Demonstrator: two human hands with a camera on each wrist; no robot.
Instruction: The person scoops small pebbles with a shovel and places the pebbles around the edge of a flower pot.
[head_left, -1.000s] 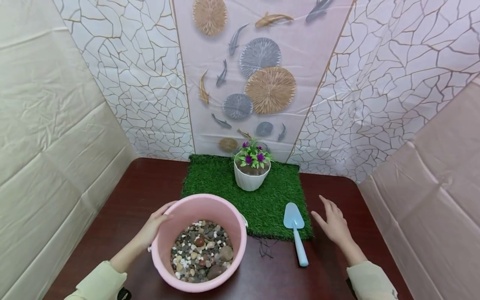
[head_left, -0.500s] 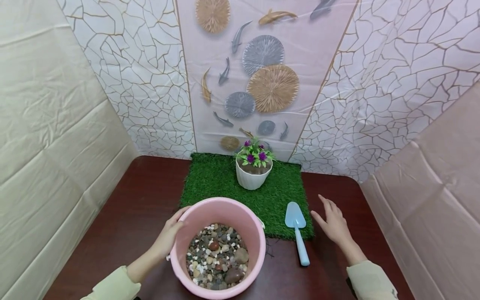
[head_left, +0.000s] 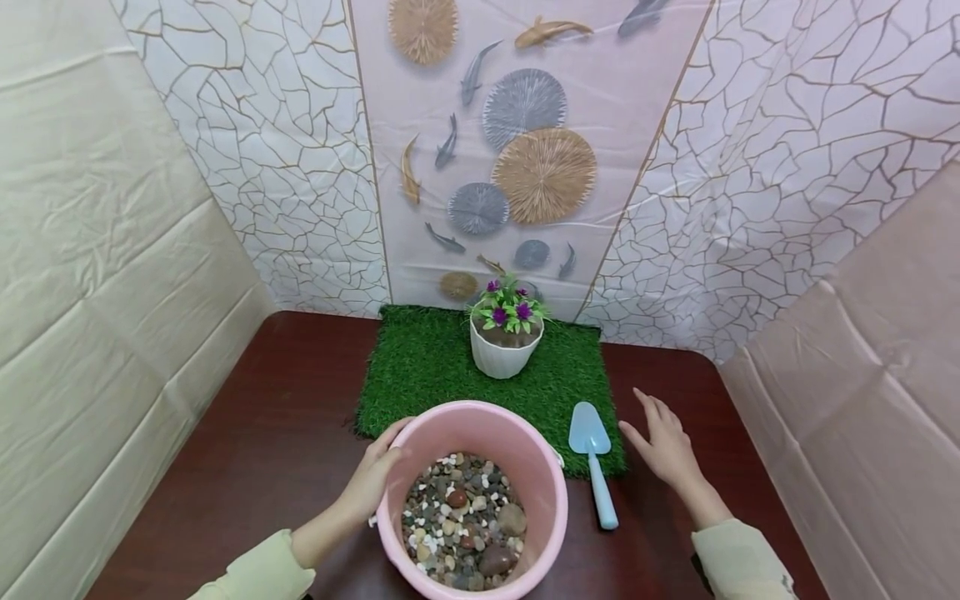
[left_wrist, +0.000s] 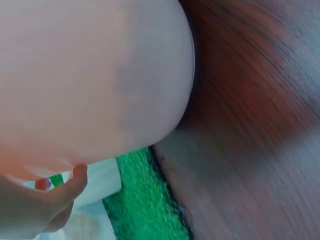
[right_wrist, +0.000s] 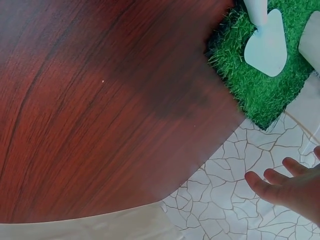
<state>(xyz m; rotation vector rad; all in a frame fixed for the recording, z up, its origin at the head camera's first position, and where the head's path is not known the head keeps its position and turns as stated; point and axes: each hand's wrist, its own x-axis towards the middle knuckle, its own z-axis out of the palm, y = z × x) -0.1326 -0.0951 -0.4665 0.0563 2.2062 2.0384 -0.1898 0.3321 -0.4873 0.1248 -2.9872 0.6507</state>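
Observation:
A pink bucket (head_left: 553,500) with several mixed pebbles (head_left: 457,525) in its bottom stands at the near middle of the table. My left hand (head_left: 372,475) grips its left rim, thumb over the edge and fingers along the outer wall. In the left wrist view the bucket's side (left_wrist: 90,75) fills the upper left, with part of that hand (left_wrist: 35,205) below it. My right hand (head_left: 666,446), fingers spread, holds nothing and is just right of a light blue trowel (head_left: 592,450). The trowel's blade lies on the green turf mat (head_left: 420,367), its handle over the table.
A white pot (head_left: 504,358) of purple flowers stands on the mat behind the bucket. The dark red table (head_left: 262,417) ends at a patterned back wall (head_left: 315,208), with beige padded walls on both sides.
My left hand has moved the bucket to the right, from the left of the mat to in front of its middle, nearer the trowel. My right hand has stayed nearly still.

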